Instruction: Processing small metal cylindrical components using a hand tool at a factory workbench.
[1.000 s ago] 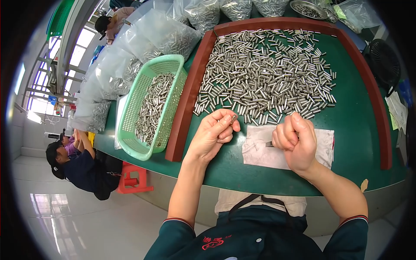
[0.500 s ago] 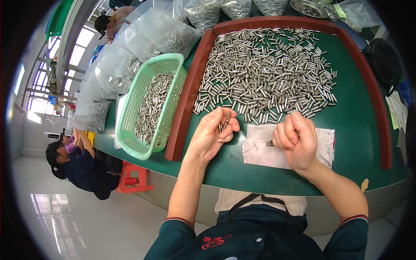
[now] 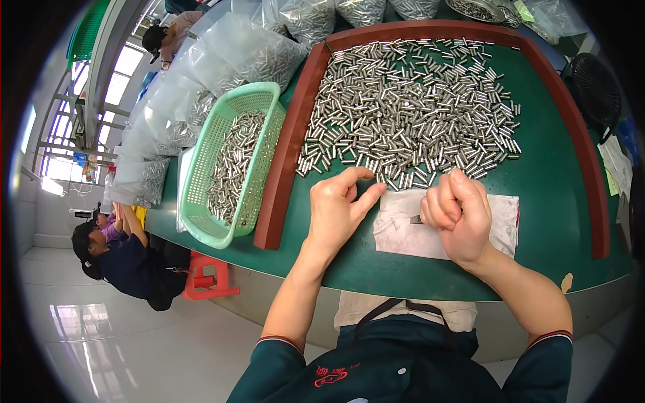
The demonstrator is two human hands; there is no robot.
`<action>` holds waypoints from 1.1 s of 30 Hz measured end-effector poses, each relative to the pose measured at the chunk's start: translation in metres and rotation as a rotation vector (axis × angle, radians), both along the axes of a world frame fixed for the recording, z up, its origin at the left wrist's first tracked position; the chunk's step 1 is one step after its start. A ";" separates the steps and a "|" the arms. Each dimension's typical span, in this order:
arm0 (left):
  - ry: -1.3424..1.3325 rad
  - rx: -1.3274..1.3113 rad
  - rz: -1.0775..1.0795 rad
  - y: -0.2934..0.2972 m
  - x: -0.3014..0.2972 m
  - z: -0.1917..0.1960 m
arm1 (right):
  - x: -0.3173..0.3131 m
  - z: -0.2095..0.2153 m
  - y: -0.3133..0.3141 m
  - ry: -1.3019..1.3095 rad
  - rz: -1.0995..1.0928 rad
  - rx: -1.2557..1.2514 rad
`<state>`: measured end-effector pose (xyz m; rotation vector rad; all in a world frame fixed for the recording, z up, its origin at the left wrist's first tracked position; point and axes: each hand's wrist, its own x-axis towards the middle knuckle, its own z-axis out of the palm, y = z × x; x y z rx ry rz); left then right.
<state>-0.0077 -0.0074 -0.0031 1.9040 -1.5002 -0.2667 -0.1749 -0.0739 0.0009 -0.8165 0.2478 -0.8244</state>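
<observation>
Short silvery metal pins (image 3: 410, 111) lie in a wide heap on the green table. At the heap's front edge is my left hand (image 3: 334, 209), back upward, its thumb and forefinger stretched toward the nearest pins with a gap between the tips. Its other fingers curl under, so anything inside them is hidden. My right hand (image 3: 463, 218) is a closed fist above a stained white cloth (image 3: 396, 235). From the fist's left side pokes the end of a grey metal piece (image 3: 416, 219); the rest of it is covered by the fingers.
A brown-red raised frame (image 3: 274, 195) borders the heap. Left of it, a light green basket (image 3: 232, 235) holds more pins. Clear bags of pins (image 3: 265, 57) line the far left edge. A black fan (image 3: 594, 91) stands at right. Other people (image 3: 127, 262) sit at left beside a red stool (image 3: 208, 275).
My left hand has turned over from showing pins in its fingers to back upward, and moved slightly right toward the heap's edge. The right fist stays nearly in place.
</observation>
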 end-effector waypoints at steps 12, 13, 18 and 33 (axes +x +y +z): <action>-0.088 0.063 0.027 0.001 0.003 -0.002 | 0.000 0.002 0.001 0.017 -0.009 0.009; 0.137 0.034 0.026 0.002 0.003 -0.002 | 0.000 0.002 0.000 0.018 -0.011 0.008; 1.520 0.114 -0.212 0.009 0.023 -0.001 | 0.000 0.000 0.000 0.005 -0.013 0.002; 1.346 0.166 -0.160 0.007 0.017 -0.001 | 0.000 0.000 0.000 0.016 -0.013 0.002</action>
